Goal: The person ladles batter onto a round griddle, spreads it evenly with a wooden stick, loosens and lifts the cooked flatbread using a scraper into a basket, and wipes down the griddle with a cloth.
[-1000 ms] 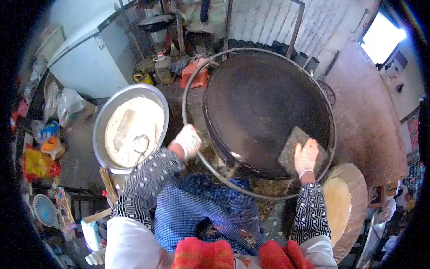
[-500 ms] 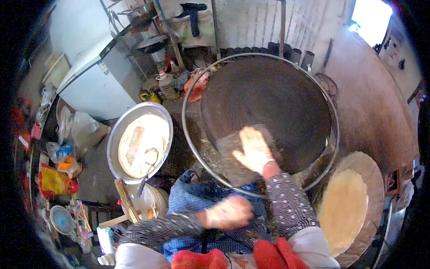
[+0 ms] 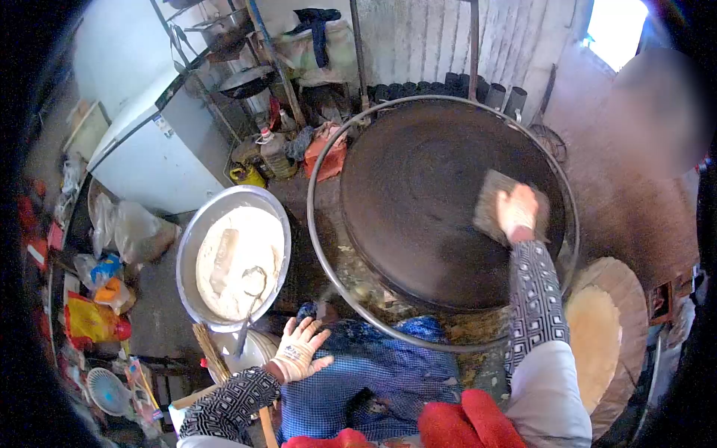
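Observation:
My right hand presses a grey, square-looking cloth against the right part of a large round black griddle; the underside of the cloth is hidden. My left hand, in a pale glove, is held with fingers spread above my blue checked apron and grips nothing. To its upper left stands a metal basin of pale batter, with a ladle in it. A metal ring surrounds the griddle.
At lower right a thin pale flatbread lies on a round brown board. A white bucket with sticks stands below the basin. Oil jugs and a white cabinet are at upper left. Someone's blurred form appears at upper right.
My right hand has slid the cloth from the griddle's near edge to its right side. My left hand has moved left, from over my lap toward the bucket, and its fingers are now spread.

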A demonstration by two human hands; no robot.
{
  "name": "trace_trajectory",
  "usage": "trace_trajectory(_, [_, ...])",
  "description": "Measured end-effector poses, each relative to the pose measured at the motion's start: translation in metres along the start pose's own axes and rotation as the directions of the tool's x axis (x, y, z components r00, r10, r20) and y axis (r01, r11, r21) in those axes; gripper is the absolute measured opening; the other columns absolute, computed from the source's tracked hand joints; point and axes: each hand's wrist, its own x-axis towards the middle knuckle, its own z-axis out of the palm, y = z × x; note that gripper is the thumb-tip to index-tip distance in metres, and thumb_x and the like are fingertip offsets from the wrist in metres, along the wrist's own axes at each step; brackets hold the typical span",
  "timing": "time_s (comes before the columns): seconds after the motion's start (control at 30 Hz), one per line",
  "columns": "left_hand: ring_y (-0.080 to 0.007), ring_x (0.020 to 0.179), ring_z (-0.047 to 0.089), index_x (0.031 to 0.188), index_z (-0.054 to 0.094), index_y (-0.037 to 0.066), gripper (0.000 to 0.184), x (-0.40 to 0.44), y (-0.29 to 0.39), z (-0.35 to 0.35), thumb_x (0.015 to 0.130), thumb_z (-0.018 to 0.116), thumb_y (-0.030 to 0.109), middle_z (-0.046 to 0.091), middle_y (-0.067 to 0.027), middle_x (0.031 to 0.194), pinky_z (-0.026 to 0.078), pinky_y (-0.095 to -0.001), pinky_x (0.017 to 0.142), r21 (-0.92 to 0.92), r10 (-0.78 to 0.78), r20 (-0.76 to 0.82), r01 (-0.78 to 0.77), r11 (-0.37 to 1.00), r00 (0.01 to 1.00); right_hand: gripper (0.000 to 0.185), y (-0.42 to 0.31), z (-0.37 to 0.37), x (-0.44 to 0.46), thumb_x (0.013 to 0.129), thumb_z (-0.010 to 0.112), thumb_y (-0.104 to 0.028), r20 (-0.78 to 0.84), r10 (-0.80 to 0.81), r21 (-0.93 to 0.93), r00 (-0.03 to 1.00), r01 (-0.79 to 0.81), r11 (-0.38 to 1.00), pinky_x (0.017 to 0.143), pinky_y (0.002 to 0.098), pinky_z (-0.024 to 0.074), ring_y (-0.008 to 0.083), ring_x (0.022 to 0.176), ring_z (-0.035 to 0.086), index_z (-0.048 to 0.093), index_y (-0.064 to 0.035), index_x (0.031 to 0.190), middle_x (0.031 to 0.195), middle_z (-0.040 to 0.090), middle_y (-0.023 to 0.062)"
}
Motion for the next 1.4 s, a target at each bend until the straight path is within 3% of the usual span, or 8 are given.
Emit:
trace_trajectory(0.1, [-0.0381, 0.136, 0.036, 0.133, 0.052, 0.011, 0.068, 0.012, 0.007, -0.004, 0.087, 0.053, 0.061, 0.046, -0.0178, 0.14, 0.02, -0.0614, 0.111, 0.021, 0.005, 0.019, -0.005, 1.0, 1.0, 0.049, -0.102, 0.039, 0.002, 0.088, 0.053, -0.043, -0.32, -0.325, 0.013, 0.89, 0.348, 0.938, 0.094, 0.0473, 0.0428, 0.0346, 0.107, 0.056, 0.059, 0.0022, 0.107, 0.11, 0.059, 0.0199])
trace_trajectory(0.23, [-0.0377, 0.136, 0.037, 0.132, 0.054, 0.011, 0.066, 0.022, 0.013, 0.002, 0.088, 0.052, 0.061, 0.048, -0.0179, 0.139, 0.02, -0.0604, 0.112, 0.045, 0.005, 0.007, -0.005, 0.999, 1.0, 0.069, -0.219, -0.006, -0.066, 0.089, 0.049, -0.049, -0.05, -0.62, 0.244, 0.783, 0.612, 0.752, 0.109, 0.0473, 0.0327, 0.0362, 0.125, 0.047, 0.048, 0.0067, 0.131, 0.135, 0.051, 0.0244])
trace_trajectory(0.43, [-0.0363, 0.133, 0.04, 0.129, 0.057, 0.011, 0.063, 0.023, 0.018, 0.006, 0.087, 0.055, 0.058, 0.05, -0.0158, 0.137, 0.022, -0.0585, 0.111, 0.049, 0.003, 0.011, -0.003, 0.999, 1.0, 0.082, -0.126, -0.056, -0.179, 0.09, 0.052, -0.053, 0.054, -0.861, 0.446, 0.506, 0.759, 0.475, 0.119, 0.0458, 0.0175, 0.0369, 0.142, 0.028, 0.034, 0.006, 0.144, 0.151, 0.033, 0.0257])
trace_trajectory(0.57, [-0.0368, 0.131, 0.042, 0.127, 0.057, 0.01, 0.062, 0.021, 0.009, 0.003, 0.087, 0.056, 0.057, 0.051, -0.016, 0.135, 0.025, -0.057, 0.11, 0.026, 0.02, 0.0, -0.02, 0.999, 1.0, 0.08, -0.034, -0.092, -0.153, 0.089, 0.057, -0.044, 0.369, -0.631, 0.276, 0.683, 0.567, 0.776, 0.118, 0.0464, 0.0193, 0.0391, 0.143, 0.027, 0.032, 0.0075, 0.145, 0.152, 0.031, 0.0275])
trace_trajectory(0.73, [-0.0383, 0.129, 0.043, 0.128, 0.055, 0.009, 0.063, 0.006, -0.005, -0.001, 0.088, 0.055, 0.057, 0.05, -0.0176, 0.135, 0.026, -0.0545, 0.111, -0.028, -0.024, 0.016, 0.024, 0.999, 1.0, 0.072, 0.1, -0.016, -0.069, 0.097, 0.047, -0.044, 0.163, -0.045, -0.068, 0.986, 0.056, 0.996, 0.117, 0.0482, 0.0223, 0.0379, 0.139, 0.035, 0.033, 0.0086, 0.144, 0.15, 0.035, 0.0267])
trace_trajectory(0.9, [-0.0399, 0.128, 0.043, 0.127, 0.056, 0.007, 0.062, -0.003, -0.015, -0.002, 0.087, 0.057, 0.055, 0.05, -0.0187, 0.134, 0.027, -0.0553, 0.11, -0.137, -0.102, -0.029, 0.097, 0.986, 0.994, 0.068, 0.05, 0.0, 0.006, 0.095, 0.043, -0.051, 0.025, 0.24, -0.122, 0.97, -0.236, 0.964, 0.105, 0.0472, 0.0385, 0.0405, 0.124, 0.05, 0.049, 0.0066, 0.131, 0.132, 0.053, 0.0276])
trace_trajectory(1.2, [-0.0379, 0.128, 0.044, 0.126, 0.058, 0.009, 0.062, 0.017, -0.001, 0.008, 0.086, 0.057, 0.056, 0.052, -0.0181, 0.133, 0.027, -0.0526, 0.112, -0.031, -0.109, 0.005, 0.109, 0.994, 0.994, 0.066, -0.25, -0.006, -0.074, 0.09, 0.049, -0.048, -0.095, -0.571, 0.178, 0.816, 0.578, 0.797, 0.107, 0.0482, 0.0344, 0.0369, 0.123, 0.049, 0.05, 0.0068, 0.125, 0.128, 0.053, 0.0251])
trace_trajectory(1.4, [-0.0369, 0.125, 0.046, 0.125, 0.059, 0.009, 0.057, 0.016, 0.008, 0.006, 0.087, 0.058, 0.052, 0.053, -0.0169, 0.129, 0.029, -0.0525, 0.111, -0.043, -0.095, -0.014, 0.094, 0.995, 0.995, 0.082, -0.15, -0.064, -0.182, 0.089, 0.053, -0.053, 0.079, -0.849, 0.412, 0.522, 0.759, 0.504, 0.119, 0.0461, 0.0182, 0.0378, 0.142, 0.029, 0.034, 0.007, 0.143, 0.15, 0.035, 0.025])
